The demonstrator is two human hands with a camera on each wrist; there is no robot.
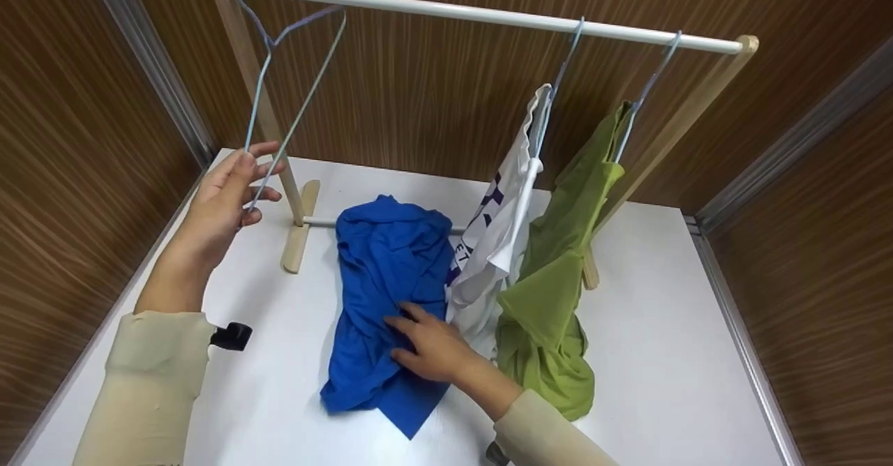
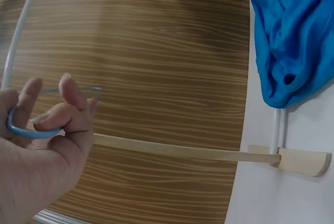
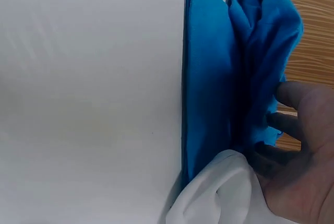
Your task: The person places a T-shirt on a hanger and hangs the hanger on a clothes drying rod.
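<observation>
At the rack's left end, my left hand (image 1: 222, 190) holds a thin blue wire hanger (image 1: 270, 44) by its lower part, fingers curled about the wire. Its hook reaches the white rail (image 1: 418, 7), and no garment is on it. A crumpled blue garment (image 1: 391, 257) lies on the white table between the rack's legs. My right hand (image 1: 434, 346) rests over it with fingers spread, fingertips right at the cloth. In the right wrist view, the fingers (image 3: 289, 94) show against the folds of the blue cloth (image 3: 211, 78).
Right of the blue garment, a white garment with dark print (image 1: 513, 208) and a green garment (image 1: 558, 277) hang from hangers on the rail. Wooden legs (image 1: 244, 61) hold the rack up. Brown wood-grain panels (image 1: 823, 243) enclose the white table (image 1: 649, 354).
</observation>
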